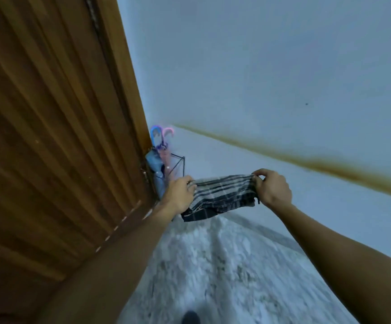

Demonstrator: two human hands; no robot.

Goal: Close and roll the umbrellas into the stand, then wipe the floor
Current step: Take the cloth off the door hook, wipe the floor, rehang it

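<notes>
A black and white checked cloth (222, 195) hangs stretched between my two hands above the floor. My left hand (180, 192) grips its left edge and my right hand (272, 188) pinches its right top corner. Behind my left hand a black wire stand (179, 163) sits in the corner by the door. A closed blue umbrella (154, 164) and a closed pink umbrella (166, 157) stand in it, with their curved handles up. The lower part of the stand is hidden by my left hand and the cloth.
A brown wooden door (56, 127) fills the left side. A pale wall (260, 78) with a brown stripe (318, 163) runs along the right. The speckled grey-white floor (225, 265) stretches below the cloth. A dark shape (191, 317), hard to make out, shows at the bottom edge.
</notes>
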